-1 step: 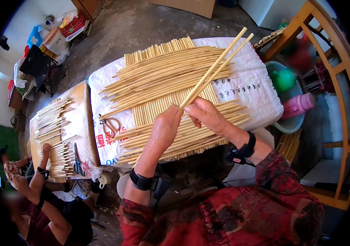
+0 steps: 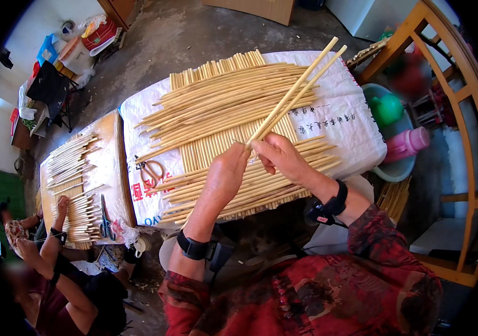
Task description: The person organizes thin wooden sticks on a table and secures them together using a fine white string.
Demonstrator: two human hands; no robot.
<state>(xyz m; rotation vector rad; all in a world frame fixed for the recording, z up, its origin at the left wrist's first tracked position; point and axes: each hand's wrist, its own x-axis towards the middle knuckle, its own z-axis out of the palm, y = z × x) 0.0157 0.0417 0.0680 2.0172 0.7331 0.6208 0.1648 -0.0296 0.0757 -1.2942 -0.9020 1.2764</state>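
Hardly anything has moved since the earlier frame: the pair of pale wooden sticks (image 2: 293, 89) stays almost where it was, and the right thumb seems to have slid a touch along their near ends. The left hand (image 2: 228, 171) is closed round those ends, while the right hand (image 2: 281, 159) pinches them just beside it with thumb and forefinger, its other fingers curled; whether a thread or tie passes there is too small to tell. The pair is held above the middle of the white-covered surface (image 2: 362, 140), the sticks close together by the hands and spreading toward the far right corner. Below, a layer of side-by-side sticks (image 2: 222, 148) runs from the far edge toward the near edge; across it lie a far group of sticks (image 2: 222, 103) and a near group of sticks (image 2: 267, 183), with a strip of the layer bare between them. Judging by how things lie, the laying-out looks done but the handling looks early: only this pair is in hand, the rest seem loose, and no finished piece can be made out. Brown-handled scissors (image 2: 153, 172) rest by the left edge, apart from both hands. Beyond that edge, a co-worker's hand (image 2: 62, 206) is over a similar layout on a neighbouring surface (image 2: 113, 190)
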